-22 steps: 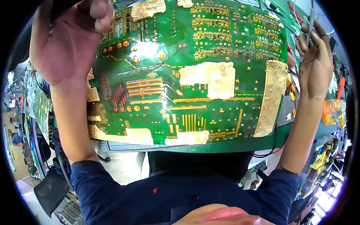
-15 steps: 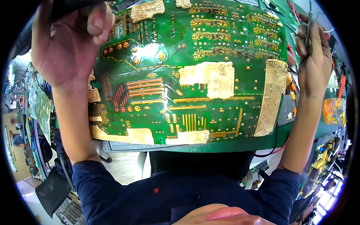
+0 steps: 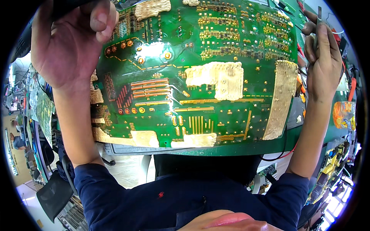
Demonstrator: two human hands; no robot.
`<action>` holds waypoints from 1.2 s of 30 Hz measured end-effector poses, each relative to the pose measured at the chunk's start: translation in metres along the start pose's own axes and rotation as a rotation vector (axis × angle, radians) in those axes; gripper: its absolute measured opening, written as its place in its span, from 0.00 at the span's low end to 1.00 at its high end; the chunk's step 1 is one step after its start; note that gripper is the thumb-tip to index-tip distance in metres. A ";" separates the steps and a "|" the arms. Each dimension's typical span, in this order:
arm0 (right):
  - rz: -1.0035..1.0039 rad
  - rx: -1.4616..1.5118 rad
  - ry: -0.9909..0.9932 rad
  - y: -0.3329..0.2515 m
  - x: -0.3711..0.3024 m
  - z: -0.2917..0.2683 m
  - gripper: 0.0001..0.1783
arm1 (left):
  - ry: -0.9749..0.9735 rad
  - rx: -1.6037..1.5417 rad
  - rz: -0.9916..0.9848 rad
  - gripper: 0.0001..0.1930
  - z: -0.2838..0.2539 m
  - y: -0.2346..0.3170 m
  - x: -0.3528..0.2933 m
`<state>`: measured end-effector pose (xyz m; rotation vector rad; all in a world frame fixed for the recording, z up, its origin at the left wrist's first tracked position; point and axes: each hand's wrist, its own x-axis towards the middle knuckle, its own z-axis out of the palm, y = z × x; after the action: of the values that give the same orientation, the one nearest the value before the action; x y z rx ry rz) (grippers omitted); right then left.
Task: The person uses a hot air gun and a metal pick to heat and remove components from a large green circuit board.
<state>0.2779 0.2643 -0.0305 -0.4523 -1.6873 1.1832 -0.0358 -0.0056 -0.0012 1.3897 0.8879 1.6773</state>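
Note:
A large green circuit board [image 3: 154,86] with gold traces and cream ridged patches lies in front of me. One cream patch [image 3: 229,82] covers part of its middle, and another [image 3: 280,100] runs down its right side. At the upper left my left hand [image 3: 71,50] is raised over the board's edge, palm showing. Its fingers curl round a dark object [image 3: 73,8] cut off by the top rim, whose kind I cannot make out. Beyond the board's right edge, my right hand [image 3: 323,65] grips a slim grey metal tool [image 3: 319,19], its tip pointing up.
Under the board is a green work mat [image 3: 231,150]. Black and red cables [image 3: 275,157] hang near its front right. An orange packet [image 3: 344,115] lies right of my right forearm. More circuit boards [image 3: 327,169] stand at the lower right, and a black chair [image 3: 58,194] at the lower left.
The board appears shifted very slightly rightward. My right hand's fingers have changed their hold, and the metal tool's tip stands higher. My left hand has hardly moved.

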 end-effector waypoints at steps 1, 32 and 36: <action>-0.027 -0.059 0.020 0.001 0.000 -0.002 0.17 | -0.009 -0.006 0.006 0.40 -0.001 0.000 0.000; -0.190 -0.271 -0.048 -0.001 -0.010 0.008 0.16 | 0.038 -0.102 0.015 0.36 0.004 0.001 0.001; -0.215 -0.251 -0.029 -0.006 -0.012 0.016 0.16 | -0.011 -0.091 0.020 0.36 0.002 0.002 0.000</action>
<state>0.2705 0.2442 -0.0321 -0.3961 -1.8679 0.8303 -0.0343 -0.0060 0.0005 1.3495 0.7846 1.7027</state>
